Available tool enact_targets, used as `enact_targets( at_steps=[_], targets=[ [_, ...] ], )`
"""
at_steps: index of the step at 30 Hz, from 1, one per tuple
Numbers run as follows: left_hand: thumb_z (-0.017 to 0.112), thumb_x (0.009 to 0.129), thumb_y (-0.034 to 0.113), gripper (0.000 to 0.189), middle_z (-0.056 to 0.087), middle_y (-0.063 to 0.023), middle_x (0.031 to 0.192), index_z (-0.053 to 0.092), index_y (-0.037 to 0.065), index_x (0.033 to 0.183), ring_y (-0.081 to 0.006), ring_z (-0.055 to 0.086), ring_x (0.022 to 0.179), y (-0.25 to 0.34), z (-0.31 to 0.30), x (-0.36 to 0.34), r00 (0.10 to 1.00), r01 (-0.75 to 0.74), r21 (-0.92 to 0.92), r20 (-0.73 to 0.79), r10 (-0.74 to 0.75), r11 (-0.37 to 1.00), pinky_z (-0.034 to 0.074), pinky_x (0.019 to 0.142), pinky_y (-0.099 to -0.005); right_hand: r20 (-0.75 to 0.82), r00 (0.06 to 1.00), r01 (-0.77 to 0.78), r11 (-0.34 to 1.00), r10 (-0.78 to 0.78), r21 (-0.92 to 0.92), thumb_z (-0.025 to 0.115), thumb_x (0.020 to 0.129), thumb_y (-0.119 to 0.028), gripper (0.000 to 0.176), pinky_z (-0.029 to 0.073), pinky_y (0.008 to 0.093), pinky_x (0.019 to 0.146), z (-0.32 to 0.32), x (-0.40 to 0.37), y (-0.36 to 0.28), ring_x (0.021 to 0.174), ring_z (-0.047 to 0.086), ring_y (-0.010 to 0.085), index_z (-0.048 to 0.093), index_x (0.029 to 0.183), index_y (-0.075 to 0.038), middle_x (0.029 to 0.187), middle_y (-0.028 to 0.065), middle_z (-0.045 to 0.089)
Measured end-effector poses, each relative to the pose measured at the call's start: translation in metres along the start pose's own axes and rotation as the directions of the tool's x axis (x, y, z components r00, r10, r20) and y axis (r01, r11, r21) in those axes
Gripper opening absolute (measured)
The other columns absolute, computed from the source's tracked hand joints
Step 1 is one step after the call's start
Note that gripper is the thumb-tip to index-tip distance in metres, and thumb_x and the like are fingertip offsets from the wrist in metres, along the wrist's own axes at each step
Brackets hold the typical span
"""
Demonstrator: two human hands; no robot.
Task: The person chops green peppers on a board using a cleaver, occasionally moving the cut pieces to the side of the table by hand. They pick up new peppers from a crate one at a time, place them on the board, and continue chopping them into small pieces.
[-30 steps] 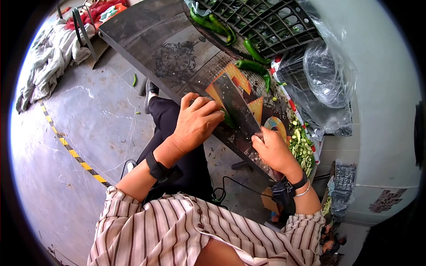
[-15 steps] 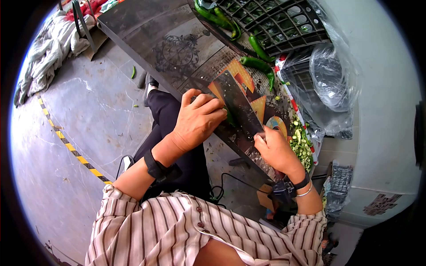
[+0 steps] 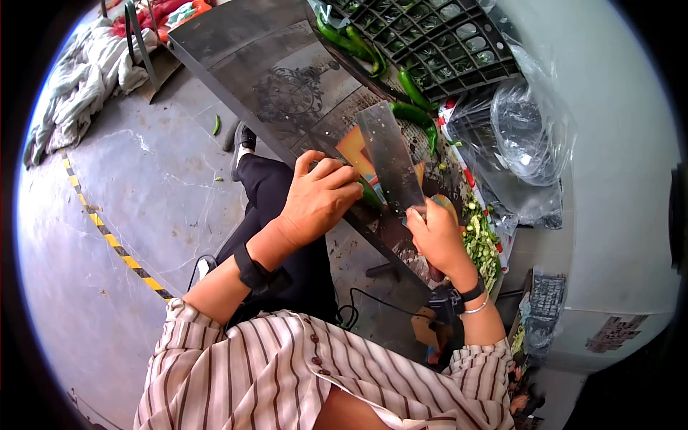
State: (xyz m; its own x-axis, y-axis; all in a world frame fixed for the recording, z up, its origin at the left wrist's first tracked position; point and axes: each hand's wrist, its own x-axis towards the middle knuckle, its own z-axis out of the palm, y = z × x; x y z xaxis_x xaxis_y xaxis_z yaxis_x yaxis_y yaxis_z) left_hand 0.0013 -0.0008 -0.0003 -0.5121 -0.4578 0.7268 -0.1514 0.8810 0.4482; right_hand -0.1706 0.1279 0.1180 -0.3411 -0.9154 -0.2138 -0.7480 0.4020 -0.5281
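Observation:
My right hand [image 3: 438, 240] is closed around the handle of a broad cleaver [image 3: 390, 154], whose blade points away from me over the table. My left hand [image 3: 320, 193] has its fingers curled on a green chili pepper [image 3: 371, 196] near the table's edge; only the pepper's end shows past the fingers. The blade stands just to the right of that end. Chopped green pepper pieces [image 3: 481, 247] lie heaped to the right of my right hand. Beyond the blade rests a whole green chili pepper [image 3: 421, 120].
A black plastic crate [image 3: 459, 82] stands at the far right of the dark table [image 3: 251, 50], with more green peppers [image 3: 344, 39] beside it. Clear plastic wrap [image 3: 519, 118] hangs at the right. White cloth [image 3: 86, 86] lies on the floor at the left.
The cleaver has swung and tilted, so its blade now points more straight away from me and catches light. My left hand stays nearly in place on the pepper.

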Motion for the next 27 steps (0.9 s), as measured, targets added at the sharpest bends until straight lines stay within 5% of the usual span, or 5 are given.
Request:
enact_targets(
  at_steps=[7,27],
  targets=[
    [0.074,0.074,0.018,0.013,0.06,0.0045,0.095,0.067,0.016,0.085,-0.0162,0.054,0.094,0.0,0.002,0.002,1.0,0.014,-0.008,-0.004,-0.014,1.0,0.036,0.093,-0.039,0.052,0.997,0.056,0.991,-0.05,-0.12,0.058,0.091,-0.011,0.017,0.048,0.0415,0.061,-0.01,-0.014,-0.021,0.067,0.064,0.0383,0.056,0.088,0.006,0.073,0.0225,0.063],
    [0.073,0.075,0.018,0.012,0.059,0.0057,0.094,0.067,0.017,0.085,-0.0148,0.054,0.094,0.001,0.0,0.0,1.0,0.015,0.017,0.016,-0.015,1.0,0.034,0.097,-0.0403,0.131,0.989,-0.063,0.996,0.07,-0.058,0.056,0.092,-0.011,0.018,0.045,0.0404,0.057,-0.006,-0.011,-0.022,0.06,0.059,0.0362,0.054,0.087,0.006,0.07,0.023,0.06]
  ],
)
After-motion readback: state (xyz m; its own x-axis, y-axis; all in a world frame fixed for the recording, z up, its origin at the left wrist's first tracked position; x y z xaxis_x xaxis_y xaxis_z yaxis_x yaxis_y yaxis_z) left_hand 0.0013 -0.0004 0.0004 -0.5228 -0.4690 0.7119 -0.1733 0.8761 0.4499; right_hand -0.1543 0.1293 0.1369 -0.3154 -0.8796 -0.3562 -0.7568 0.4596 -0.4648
